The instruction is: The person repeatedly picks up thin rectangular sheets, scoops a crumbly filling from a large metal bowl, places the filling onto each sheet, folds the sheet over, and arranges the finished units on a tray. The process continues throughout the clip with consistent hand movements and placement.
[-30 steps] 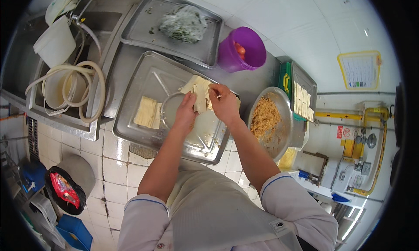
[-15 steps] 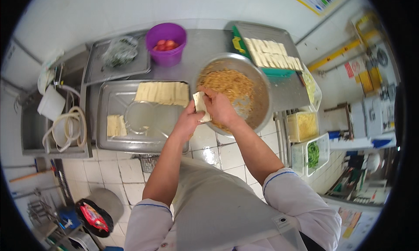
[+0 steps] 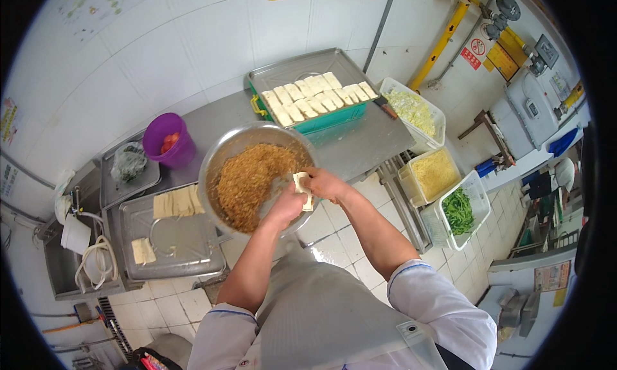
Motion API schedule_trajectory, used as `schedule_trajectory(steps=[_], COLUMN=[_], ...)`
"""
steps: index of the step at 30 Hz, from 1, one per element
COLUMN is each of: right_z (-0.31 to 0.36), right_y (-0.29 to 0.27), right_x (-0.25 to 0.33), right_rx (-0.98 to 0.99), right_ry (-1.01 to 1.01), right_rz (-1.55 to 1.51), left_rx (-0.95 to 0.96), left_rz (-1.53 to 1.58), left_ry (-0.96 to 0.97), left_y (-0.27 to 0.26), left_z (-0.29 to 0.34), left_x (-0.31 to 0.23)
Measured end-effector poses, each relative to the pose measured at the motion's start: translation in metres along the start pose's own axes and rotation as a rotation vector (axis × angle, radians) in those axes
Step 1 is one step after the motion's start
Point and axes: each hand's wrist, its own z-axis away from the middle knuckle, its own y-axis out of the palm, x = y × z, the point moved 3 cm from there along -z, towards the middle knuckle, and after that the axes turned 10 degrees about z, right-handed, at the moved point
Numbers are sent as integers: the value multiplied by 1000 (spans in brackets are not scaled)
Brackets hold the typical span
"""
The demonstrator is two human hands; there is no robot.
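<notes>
Left hand (image 3: 286,205): grasping 1 pale piece (image 3: 303,191)
Right hand (image 3: 326,185): pinching its far end
Bowl (image 3: 214,154): left, probably for easy reach

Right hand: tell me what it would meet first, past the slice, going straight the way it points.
Past the pale slice, the right hand would likely meet the metal bowl first, though depth is unclear and it might pass over it.

A grey metal tabletop (image 3: 363,145) is carrying a green container (image 3: 335,120) at the far right, a brown-handled tool (image 3: 389,111) lying just right of it; a wide metal bowl (image 3: 211,171) is sitting nearer, a purple bucket (image 3: 173,158) is standing left of it, and a far tray (image 3: 122,192) and a near tray (image 3: 187,234) are resting at the left
</notes>
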Motion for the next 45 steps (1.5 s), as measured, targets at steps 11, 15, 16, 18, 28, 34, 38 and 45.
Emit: schedule_trajectory(steps=[11,15,16,18,28,34,38,45], right_z=[-71,-112,-129,-164,-378,-432,-441,-427], right_y=[-185,-275,-298,-344,-469,-462,-444,-437], right_x=[-120,-134,-135,-141,-170,-177,-184,-203], right_rx=[-86,-115,-101,-65,159,166,133,-226], right_ry=[147,134,110,88,63,-60,-114,-115], right_rz=[-470,-486,-474,-459,-267,24,147,427], left_rx=[-75,-91,-89,-85,-594,-728,-760,-712], left_rz=[325,409,422,442,835,936,971,800], left_ry=[-49,-41,-31,13,84,130,125,214], left_y=[88,127,135,146,168,164,166,159], left_z=[-183,-252,-277,-327,-535,-565,-553,-481], left_x=[-12,-40,-49,-62,-96,-104,-104,-103])
